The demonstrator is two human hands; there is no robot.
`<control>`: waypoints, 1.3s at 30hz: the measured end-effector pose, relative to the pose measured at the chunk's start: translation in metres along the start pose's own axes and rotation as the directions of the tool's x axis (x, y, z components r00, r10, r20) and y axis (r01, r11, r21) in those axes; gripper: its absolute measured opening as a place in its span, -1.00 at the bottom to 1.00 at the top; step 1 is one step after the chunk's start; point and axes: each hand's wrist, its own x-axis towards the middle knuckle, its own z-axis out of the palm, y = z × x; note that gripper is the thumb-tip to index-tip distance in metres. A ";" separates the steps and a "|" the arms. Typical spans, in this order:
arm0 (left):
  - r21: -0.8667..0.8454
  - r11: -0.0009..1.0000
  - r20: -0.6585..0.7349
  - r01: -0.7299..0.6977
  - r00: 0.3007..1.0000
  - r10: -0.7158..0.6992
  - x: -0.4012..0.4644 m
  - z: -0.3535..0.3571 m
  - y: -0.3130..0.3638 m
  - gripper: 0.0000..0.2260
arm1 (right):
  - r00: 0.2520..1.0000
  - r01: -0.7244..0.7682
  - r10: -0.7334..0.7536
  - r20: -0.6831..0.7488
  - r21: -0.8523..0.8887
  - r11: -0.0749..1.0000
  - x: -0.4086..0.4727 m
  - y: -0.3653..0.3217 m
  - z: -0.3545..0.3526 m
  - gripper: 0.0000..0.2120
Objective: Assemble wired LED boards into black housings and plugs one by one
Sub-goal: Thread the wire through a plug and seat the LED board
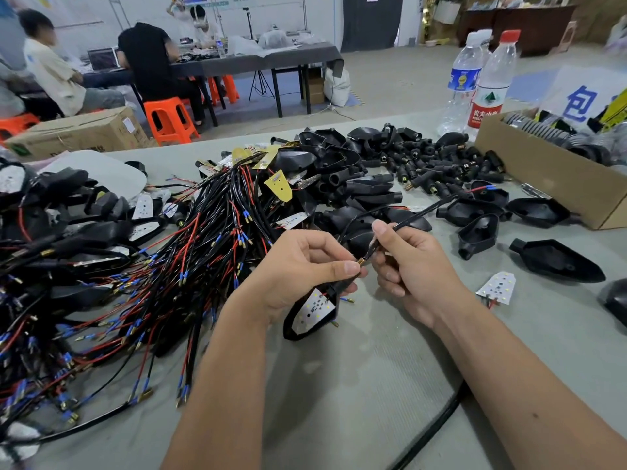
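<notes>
The brass terminal (360,261) at the wire's end looks likeliest to give trouble: it sits right at the left thumb tip, and if it is pushed toward the housing at a slant it could bend or miss its opening, as I judge it. The black wire (412,218) trails off over the loose housings (556,261) to the right, so a snag there could tug it out of the fingers.

The left hand (305,266) curls its grip round a black housing (291,325) with a white LED board (314,312) seated in it, held just above the surface (356,385), thumb on top. The right hand (412,266) pinches the black wire just behind the terminal, thumb upright, forearm angled in from the lower right. The heap of wired boards (169,266) lies to the left.
</notes>
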 end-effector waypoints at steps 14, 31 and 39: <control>0.108 0.994 -0.227 -0.028 0.973 0.052 0.013 0.016 -0.003 -0.83 | 0.998 0.057 -0.056 0.012 -0.086 0.995 0.000 0.009 0.000 -0.79; 0.180 0.967 -0.418 0.179 0.904 -0.089 0.033 -0.004 0.022 -0.51 | 0.974 0.149 -0.032 0.226 -0.524 0.839 -0.010 0.008 0.010 -0.60; 0.046 0.999 -0.294 0.009 0.956 0.004 0.107 0.019 0.044 -0.76 | 0.947 0.201 0.018 0.320 -0.637 0.744 -0.008 0.008 0.009 -0.59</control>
